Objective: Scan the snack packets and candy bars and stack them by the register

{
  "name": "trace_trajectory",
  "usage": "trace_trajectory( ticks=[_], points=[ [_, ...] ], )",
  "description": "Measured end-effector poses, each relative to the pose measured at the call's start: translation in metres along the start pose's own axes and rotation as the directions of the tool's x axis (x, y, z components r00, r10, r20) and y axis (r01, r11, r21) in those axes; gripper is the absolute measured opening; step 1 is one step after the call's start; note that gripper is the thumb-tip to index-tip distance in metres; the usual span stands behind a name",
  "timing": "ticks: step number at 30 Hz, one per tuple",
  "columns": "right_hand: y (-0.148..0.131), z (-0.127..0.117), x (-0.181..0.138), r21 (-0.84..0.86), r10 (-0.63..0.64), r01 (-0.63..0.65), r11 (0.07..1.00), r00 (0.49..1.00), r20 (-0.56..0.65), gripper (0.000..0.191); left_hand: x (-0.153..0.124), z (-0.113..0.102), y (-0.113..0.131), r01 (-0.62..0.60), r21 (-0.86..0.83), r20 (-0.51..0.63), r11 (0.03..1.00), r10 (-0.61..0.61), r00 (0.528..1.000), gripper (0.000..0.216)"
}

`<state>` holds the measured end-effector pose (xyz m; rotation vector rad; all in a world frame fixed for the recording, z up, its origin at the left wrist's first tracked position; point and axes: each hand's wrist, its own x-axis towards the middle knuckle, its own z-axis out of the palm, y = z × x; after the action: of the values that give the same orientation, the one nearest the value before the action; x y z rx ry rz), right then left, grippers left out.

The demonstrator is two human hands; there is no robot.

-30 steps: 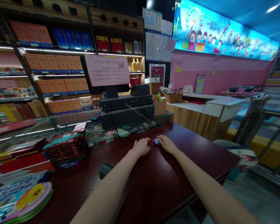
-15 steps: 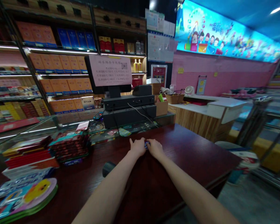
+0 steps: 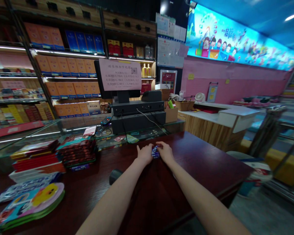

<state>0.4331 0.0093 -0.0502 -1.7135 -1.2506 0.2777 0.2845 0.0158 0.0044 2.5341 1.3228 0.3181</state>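
Both arms reach out over the dark red-brown tabletop (image 3: pixel 201 163). Between the hands are small blue-and-white wrapped packets (image 3: pixel 155 152), close to the table; print on them is too small to read. My left hand (image 3: pixel 145 154) is closed against their left side, thumb sticking up to the left. My right hand (image 3: pixel 165 152) pinches their right side with bent fingers. Left of my left forearm lies a dark, rounded object (image 3: pixel 115 176), partly hidden by the arm. How many packets there are I cannot tell.
Stacked dark red packets (image 3: pixel 77 151), red booklets (image 3: pixel 36 160) and a duck-patterned pack (image 3: pixel 42 195) lie at left. Behind the table stand a glass display case (image 3: pixel 71 125) and a monitor with a paper sign (image 3: pixel 120 75). A white bucket (image 3: pixel 250 169) stands off the right edge.
My right hand has shifted slightly right, away from my left, and more of the blue-and-white packets shows between them. The whole view has moved a little.
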Motion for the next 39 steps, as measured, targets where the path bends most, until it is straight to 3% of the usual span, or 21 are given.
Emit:
trace_trajectory(
  ticks=[9,20,26,39],
  points=[
    [0.001,-0.001,0.007,0.315,0.085,-0.045,0.948,0.99,-0.116,0.023,0.002,0.001,-0.006,-0.021,-0.073,-0.033,0.997,0.019,0.999,0.058],
    [-0.016,-0.009,0.013,0.652,0.246,-0.102,0.751,0.96,-0.132,0.026,-0.007,-0.018,-0.014,-0.084,-0.103,-0.221,0.991,0.059,0.973,0.046],
    [-0.033,-0.006,0.003,0.702,0.227,-0.107,0.704,0.971,-0.08,0.029,-0.02,-0.035,-0.028,-0.11,-0.075,-0.288,0.991,0.084,0.954,0.04],
    [-0.077,0.021,-0.023,0.659,0.034,-0.044,0.751,0.999,0.029,0.029,-0.065,-0.066,-0.076,-0.1,-0.087,-0.399,0.991,0.057,0.915,0.04]
  ],
)
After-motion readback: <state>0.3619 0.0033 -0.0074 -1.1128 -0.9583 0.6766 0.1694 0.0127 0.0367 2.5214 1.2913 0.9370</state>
